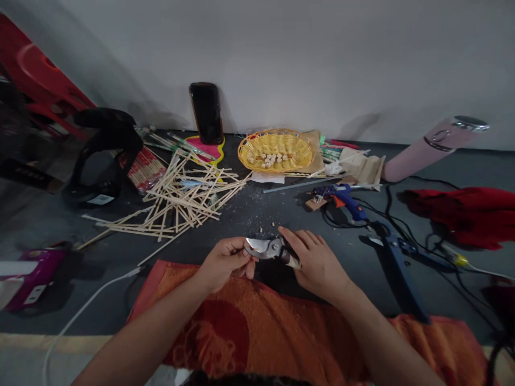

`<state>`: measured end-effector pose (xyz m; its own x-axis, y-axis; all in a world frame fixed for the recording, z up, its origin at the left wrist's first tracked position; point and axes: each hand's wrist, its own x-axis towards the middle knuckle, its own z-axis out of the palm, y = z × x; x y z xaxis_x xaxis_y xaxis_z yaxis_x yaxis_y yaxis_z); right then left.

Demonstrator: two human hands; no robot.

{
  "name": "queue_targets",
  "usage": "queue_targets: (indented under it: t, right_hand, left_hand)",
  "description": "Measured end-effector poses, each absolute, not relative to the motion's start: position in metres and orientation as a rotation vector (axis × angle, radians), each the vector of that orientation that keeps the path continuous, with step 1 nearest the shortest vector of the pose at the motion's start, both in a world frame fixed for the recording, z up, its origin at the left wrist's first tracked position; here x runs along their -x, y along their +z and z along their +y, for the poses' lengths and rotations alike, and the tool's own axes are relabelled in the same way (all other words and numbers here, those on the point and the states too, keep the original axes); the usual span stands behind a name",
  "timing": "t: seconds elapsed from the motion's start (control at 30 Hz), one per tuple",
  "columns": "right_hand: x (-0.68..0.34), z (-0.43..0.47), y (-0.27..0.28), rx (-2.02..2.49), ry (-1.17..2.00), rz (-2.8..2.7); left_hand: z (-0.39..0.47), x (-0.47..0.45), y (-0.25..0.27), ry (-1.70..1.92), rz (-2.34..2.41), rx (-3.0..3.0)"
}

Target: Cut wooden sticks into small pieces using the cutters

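Observation:
My right hand (pixel 322 265) is wrapped around the handles of a pair of pruning shears (pixel 267 247), whose metal blades point left. At the blade tips, my left hand (pixel 227 262) is closed in a pinch; whatever lies between its fingers is too small or hidden to make out. Just beyond the shears, a few tiny cut bits (pixel 260 230) and pale crumbs lie on the dark tabletop. Farther back, a yellow woven basket (pixel 277 140) holds several short cut pieces. A loose heap of thin wooden sticks (pixel 181 198) spreads to the left. Below both hands lies an orange towel (pixel 281 332).
A blue glue gun (pixel 348 202), a dark blue long-handled tool (pixel 396 262) and cables lie right. A pink flask (pixel 434 148) and red cloth (pixel 470 214) are farther right. A phone (pixel 207 113) leans on the wall. Left are a black strap-like object (pixel 100 155) and purple box (pixel 40 279).

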<state>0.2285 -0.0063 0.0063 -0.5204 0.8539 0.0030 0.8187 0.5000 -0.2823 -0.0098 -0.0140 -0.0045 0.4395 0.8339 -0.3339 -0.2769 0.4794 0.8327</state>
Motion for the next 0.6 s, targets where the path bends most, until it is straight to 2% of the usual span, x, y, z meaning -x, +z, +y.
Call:
queue_targets:
  t: [0.6]
  right_hand:
    - [-0.2242, -0.0097, 0.0054, 1.541, 0.349, -2.525]
  left_hand:
    - [-0.0114, 0.0039, -0.0028, 0.914, 0.86, -0.846]
